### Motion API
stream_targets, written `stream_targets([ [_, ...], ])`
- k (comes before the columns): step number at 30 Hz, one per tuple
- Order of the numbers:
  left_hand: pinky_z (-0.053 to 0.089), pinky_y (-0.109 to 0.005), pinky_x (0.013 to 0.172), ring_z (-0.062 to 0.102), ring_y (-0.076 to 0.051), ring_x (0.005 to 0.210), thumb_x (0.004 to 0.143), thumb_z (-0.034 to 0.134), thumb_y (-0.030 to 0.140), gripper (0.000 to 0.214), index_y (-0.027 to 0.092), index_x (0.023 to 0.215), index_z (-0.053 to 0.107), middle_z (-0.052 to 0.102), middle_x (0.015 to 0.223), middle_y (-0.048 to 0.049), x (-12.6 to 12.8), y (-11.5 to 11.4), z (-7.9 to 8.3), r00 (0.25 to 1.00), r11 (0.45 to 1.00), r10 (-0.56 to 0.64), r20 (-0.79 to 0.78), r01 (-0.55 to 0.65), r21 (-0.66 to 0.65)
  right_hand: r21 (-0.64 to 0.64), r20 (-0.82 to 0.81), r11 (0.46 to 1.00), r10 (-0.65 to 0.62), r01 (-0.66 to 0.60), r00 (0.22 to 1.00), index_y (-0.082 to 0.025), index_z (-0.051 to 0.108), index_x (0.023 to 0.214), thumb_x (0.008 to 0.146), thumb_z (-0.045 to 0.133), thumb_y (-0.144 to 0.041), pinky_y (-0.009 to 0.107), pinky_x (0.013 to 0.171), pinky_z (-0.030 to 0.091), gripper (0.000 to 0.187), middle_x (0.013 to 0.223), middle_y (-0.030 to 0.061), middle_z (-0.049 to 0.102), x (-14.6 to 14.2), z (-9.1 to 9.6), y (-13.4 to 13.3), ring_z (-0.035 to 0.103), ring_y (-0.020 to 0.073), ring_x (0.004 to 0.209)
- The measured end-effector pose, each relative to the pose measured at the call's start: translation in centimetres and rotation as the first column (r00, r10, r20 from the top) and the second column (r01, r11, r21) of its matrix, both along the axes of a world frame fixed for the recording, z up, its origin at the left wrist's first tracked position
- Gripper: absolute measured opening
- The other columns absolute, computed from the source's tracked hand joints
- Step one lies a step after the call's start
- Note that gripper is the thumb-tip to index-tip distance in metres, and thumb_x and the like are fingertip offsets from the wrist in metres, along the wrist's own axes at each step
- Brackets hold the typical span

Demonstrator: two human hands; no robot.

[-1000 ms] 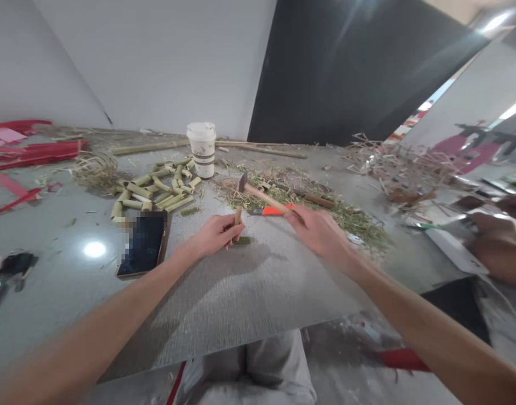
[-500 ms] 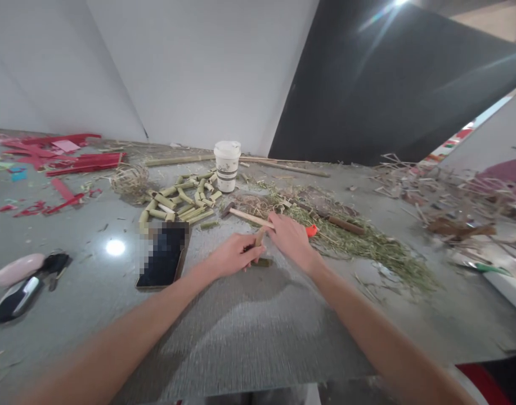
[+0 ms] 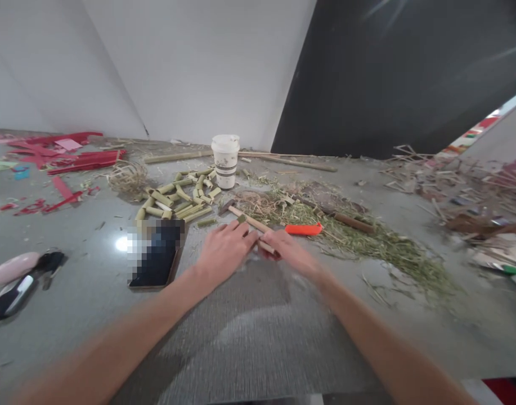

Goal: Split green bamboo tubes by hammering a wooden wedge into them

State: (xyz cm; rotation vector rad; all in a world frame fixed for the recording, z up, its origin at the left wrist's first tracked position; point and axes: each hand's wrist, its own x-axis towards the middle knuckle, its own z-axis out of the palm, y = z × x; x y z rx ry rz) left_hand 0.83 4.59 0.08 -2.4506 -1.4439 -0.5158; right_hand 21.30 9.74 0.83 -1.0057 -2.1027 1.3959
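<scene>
Close together, my two hands meet over the grey table. My right hand (image 3: 289, 250) is closed around a short tan piece of bamboo (image 3: 268, 247), one end of which shows below its fingers. My left hand (image 3: 226, 247) lies palm down with bent fingers, its fingertips beside the right hand's. A small green bamboo piece (image 3: 241, 218) sticks out beyond the left fingers; how it is gripped is hidden. Just past both hands lies a hammer (image 3: 249, 220), its handle reaching the right fingers. An orange utility knife (image 3: 303, 229) rests right of them.
Green bamboo segments (image 3: 173, 199) lie by a lidded paper cup (image 3: 226, 163). A phone (image 3: 156, 261) is left of my hands, with keys (image 3: 50, 261) farther left. Shavings (image 3: 359, 242) spread rightward; red strips (image 3: 84, 160) lie far left.
The tan bamboo piece has passed from my left hand to my right. My right hand has moved off the knife and lower; my left hand has turned palm down and slid forward.
</scene>
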Motion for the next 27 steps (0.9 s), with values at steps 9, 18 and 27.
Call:
stream_targets([
  [9,0.053,-0.057,0.102,0.058,-0.042,0.133,0.097,0.073,0.019,0.065,0.023,0.157,0.050,0.057,0.151,-0.0218,-0.6,0.7,-0.7,0.937,0.977,0.169,0.305,-0.201,0.076,0.040,-0.106,0.986,-0.158,0.163,0.982,-0.024,0.046,0.071,0.102,0.053,-0.054,0.031,0.059,0.027,0.043,0.066,-0.0054,0.039,-0.5,-1.4,0.5,0.036,0.0125,0.061],
  [18,0.033,-0.023,0.052,0.038,-0.009,0.055,0.106,0.055,0.031,0.013,0.023,0.099,0.048,0.041,0.072,0.0078,0.3,0.5,0.0,0.302,0.794,0.427,0.852,0.325,-0.513,0.462,-0.255,0.847,-0.156,0.262,0.954,-0.024,0.037,0.066,0.104,0.055,-0.036,0.032,0.057,0.023,0.044,0.060,-0.0067,0.033,0.3,-1.0,-0.2,0.031,0.0104,0.056],
  [27,0.027,-0.018,0.046,0.030,-0.007,0.051,0.109,0.056,0.037,0.017,0.025,0.102,0.047,0.036,0.069,0.0093,1.4,-0.5,-0.2,0.186,0.548,0.590,0.786,0.622,-0.559,0.681,-0.374,0.679,-0.002,0.276,0.927,-0.023,0.036,0.070,0.105,0.059,-0.021,0.032,0.058,0.025,0.042,0.063,-0.0054,0.034,0.3,-0.9,-1.1,0.031,0.0118,0.060],
])
